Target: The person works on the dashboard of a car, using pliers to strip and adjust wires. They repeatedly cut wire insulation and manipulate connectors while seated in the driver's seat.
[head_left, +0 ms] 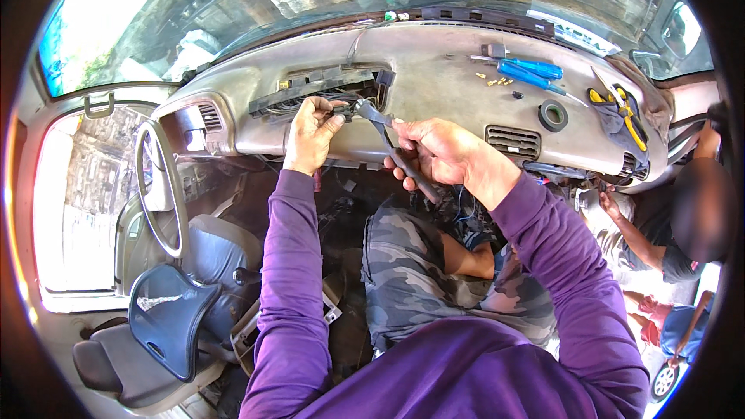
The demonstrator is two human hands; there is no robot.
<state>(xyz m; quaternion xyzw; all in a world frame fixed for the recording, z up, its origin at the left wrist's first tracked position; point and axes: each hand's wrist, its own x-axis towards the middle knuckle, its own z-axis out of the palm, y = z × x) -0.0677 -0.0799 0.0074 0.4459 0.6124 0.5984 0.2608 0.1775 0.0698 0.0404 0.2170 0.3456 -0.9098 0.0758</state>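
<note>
My left hand (312, 136) is over the dashboard's edge, thumb and fingers pinching a small dark part (342, 112) that looks like a connector. In my right hand (444, 151) is a long tool (403, 161) with a dark handle and a flat, greyish head; I cannot tell its exact kind. Its head meets or nearly meets the small part. Just behind my left hand, an opening in the dashboard top shows wires and a long black frame (310, 93).
On the dashboard (442, 101) lie blue screwdrivers (535, 71), small brass-coloured terminals (494, 82), black tape (553, 116) and yellow-handled pliers (630, 120). A steering wheel (159, 190) and blue seat back (172, 318) stand left. Two other people (648, 233) are outside, right.
</note>
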